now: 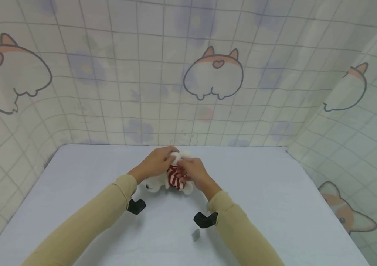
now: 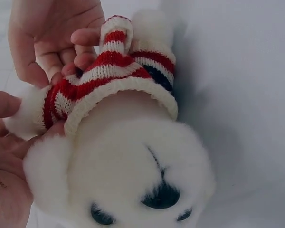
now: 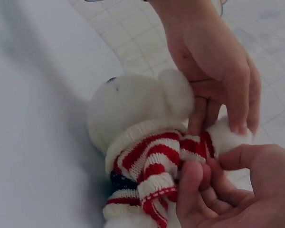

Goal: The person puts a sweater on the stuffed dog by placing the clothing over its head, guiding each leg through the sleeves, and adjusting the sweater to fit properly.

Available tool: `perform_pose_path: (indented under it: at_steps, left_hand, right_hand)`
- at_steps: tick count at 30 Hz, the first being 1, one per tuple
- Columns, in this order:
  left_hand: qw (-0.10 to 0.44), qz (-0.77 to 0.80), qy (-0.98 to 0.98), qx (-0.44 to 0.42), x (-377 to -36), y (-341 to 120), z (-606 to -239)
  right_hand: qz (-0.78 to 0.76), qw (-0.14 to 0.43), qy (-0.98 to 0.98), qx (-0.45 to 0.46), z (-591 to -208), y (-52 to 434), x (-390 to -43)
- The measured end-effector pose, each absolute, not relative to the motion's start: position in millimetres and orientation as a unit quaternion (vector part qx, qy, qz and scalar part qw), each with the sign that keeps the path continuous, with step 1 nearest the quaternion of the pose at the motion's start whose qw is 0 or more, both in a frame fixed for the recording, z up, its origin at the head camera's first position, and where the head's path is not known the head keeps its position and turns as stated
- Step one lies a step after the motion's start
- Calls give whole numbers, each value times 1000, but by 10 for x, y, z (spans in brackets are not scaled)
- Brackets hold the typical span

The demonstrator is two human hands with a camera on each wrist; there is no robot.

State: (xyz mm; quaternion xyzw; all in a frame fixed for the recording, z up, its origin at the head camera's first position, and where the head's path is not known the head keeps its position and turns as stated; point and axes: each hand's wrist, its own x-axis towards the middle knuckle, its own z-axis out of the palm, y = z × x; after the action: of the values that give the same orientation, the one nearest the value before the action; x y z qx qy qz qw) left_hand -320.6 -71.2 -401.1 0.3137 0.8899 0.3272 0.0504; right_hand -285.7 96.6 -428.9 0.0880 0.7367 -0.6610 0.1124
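Note:
A white plush bear [image 2: 137,152] lies on its side on the table, its head toward the left in the head view. It wears a red-and-white striped knitted sweater [image 3: 154,152], one sleeve of which hangs loose over the body. My left hand [image 1: 156,160] pinches the bear's raised white paw [image 3: 228,135] between thumb and fingers. Close beside it, my right hand [image 1: 192,170] has its thumb and curled fingers at the cuff of the sleeve around that paw, pinching the knit. The right fingertips are partly hidden behind the sweater.
A white table [image 1: 258,207] spreads around the bear. Behind it hangs a checked curtain [image 1: 148,74] printed with cartoon corgis. Black wrist mounts [image 1: 205,220] sit on both sleeves. A small grey patch [image 1: 196,235] lies on the table near the right forearm.

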Motion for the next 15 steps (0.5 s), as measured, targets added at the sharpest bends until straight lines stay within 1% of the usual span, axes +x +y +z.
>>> perform_pose_path:
  at_steps: [3,6,9,15]
  left_hand:
    - [37,311,889,334,-3184,-702,-3980]
    - [22,291,890,350,-3168,-691,-3956]
    - [16,281,891,355,-3166,-663,-3958]
    - [27,285,894,345,-3192,-685,-4004]
  right_hand:
    - [-657,84,741,105,-4290,953,-2875]
    - [-652,26,750,104,-4248,949,-2857]
    - [-646,-26,759,76,-4200,982,-2825]
    - [-614,-68,786,28,-4119,1044,-2821]
